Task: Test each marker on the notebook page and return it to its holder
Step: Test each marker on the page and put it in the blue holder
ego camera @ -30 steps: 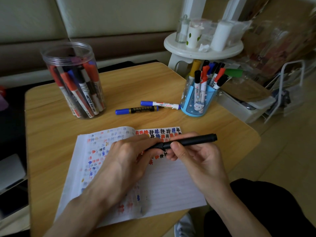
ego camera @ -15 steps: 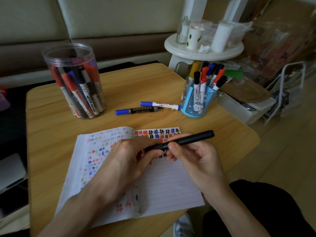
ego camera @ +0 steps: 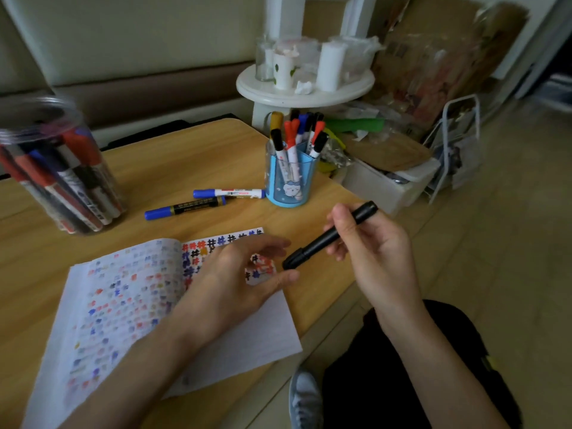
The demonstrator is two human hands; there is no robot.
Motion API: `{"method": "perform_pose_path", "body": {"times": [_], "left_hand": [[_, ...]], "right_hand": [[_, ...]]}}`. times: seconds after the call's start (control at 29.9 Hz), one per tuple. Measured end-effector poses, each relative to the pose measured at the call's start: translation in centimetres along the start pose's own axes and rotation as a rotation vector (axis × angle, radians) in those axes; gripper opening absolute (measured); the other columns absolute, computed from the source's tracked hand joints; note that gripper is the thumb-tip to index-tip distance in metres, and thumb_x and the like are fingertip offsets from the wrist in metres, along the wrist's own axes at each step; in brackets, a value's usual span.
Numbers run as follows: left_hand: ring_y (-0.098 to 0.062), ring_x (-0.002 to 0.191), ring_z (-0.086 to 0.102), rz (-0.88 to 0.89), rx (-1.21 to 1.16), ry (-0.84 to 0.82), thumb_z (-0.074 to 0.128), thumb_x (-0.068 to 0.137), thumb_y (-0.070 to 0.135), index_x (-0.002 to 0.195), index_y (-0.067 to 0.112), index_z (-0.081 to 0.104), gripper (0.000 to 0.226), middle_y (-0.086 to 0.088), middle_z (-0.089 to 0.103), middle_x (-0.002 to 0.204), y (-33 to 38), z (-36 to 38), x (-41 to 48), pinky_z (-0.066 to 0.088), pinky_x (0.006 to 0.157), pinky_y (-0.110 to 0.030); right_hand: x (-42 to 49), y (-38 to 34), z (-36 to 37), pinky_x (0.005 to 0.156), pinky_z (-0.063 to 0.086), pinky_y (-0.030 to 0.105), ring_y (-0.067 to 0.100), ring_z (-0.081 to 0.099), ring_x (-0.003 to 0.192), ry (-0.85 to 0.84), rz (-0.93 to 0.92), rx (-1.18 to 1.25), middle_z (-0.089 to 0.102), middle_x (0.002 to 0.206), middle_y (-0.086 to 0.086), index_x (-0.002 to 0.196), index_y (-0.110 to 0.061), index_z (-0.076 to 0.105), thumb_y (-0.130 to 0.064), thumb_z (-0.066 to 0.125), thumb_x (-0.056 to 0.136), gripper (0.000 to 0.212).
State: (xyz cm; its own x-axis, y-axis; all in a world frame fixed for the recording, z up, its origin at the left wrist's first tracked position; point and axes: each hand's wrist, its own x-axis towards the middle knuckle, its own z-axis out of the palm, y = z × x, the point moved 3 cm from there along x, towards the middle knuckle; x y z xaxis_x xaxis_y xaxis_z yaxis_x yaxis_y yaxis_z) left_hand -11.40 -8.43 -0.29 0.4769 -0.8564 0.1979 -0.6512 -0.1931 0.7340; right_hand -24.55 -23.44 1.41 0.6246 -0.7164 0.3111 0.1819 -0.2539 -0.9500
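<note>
my right hand (ego camera: 382,255) grips the black marker (ego camera: 313,249) beside the notebook (ego camera: 117,305), left hand (ego camera: 229,283) relaxed open above the page; testing looks finished, so next i would drop it into the blue holder (ego camera: 289,187).

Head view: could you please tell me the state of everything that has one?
black marker: capped, gripped by right hand.
left hand: open, over notebook.
notebook: open.
blue holder: upright, full.
clear jar: upright, full.
two loose markers: capped, lying on table.
</note>
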Motion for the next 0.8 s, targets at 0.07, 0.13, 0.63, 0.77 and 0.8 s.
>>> {"method": "perform_pose_path", "body": {"times": [0.07,0.13,0.63,0.77,0.8], "left_hand": [[0.015,0.11,0.058,0.035,-0.039,-0.031,0.059,0.073,0.073,0.126,0.038,0.065,0.064,0.029,0.066,0.11,1.4,1.8,1.0,0.047,0.087,-0.007],[0.008,0.11,0.06,0.064,-0.088,-0.051,0.061,0.071,0.073,0.124,0.038,0.067,0.064,0.026,0.068,0.109,3.2,3.9,2.1,0.048,0.085,-0.011],[0.002,0.105,0.066,0.156,-0.267,-0.204,0.07,0.073,0.062,0.112,0.035,0.072,0.048,0.023,0.072,0.106,10.5,12.6,5.5,0.055,0.089,-0.028],[0.0,0.103,0.067,0.1,-0.246,-0.138,0.071,0.071,0.057,0.108,0.032,0.073,0.044,0.02,0.073,0.107,7.9,8.3,4.3,0.054,0.086,-0.024],[0.0,0.104,0.067,0.088,-0.225,-0.129,0.071,0.072,0.056,0.108,0.033,0.073,0.043,0.021,0.073,0.108,7.0,6.8,3.8,0.054,0.085,-0.023]], "right_hand": [[0.1,-0.1,-2.8,0.058,0.049,0.021,0.013,0.063,0.062,0.066,-0.031,-0.081,0.07,0.079,0.008,0.092,-0.01,0.071,-0.038,0.063,0.096,0.029],[-0.2,-0.1,-6.1,0.058,0.049,0.025,0.013,0.061,0.062,0.132,-0.047,-0.193,0.068,0.077,0.006,0.092,-0.014,0.071,-0.041,0.061,0.098,0.029],[-3.3,0.4,-17.3,0.059,0.04,0.015,0.005,0.058,0.061,0.331,-0.034,-0.525,0.07,0.086,-0.013,0.096,-0.023,0.074,-0.021,0.074,0.095,0.002],[-2.0,0.0,-13.3,0.059,0.04,0.012,0.002,0.059,0.065,0.191,-0.052,-0.449,0.07,0.088,-0.012,0.099,-0.019,0.073,-0.02,0.071,0.098,0.002],[-1.6,-0.1,-12.0,0.059,0.04,0.011,0.002,0.06,0.066,0.151,-0.057,-0.431,0.07,0.088,-0.012,0.099,-0.018,0.073,-0.02,0.071,0.098,0.003]]}}
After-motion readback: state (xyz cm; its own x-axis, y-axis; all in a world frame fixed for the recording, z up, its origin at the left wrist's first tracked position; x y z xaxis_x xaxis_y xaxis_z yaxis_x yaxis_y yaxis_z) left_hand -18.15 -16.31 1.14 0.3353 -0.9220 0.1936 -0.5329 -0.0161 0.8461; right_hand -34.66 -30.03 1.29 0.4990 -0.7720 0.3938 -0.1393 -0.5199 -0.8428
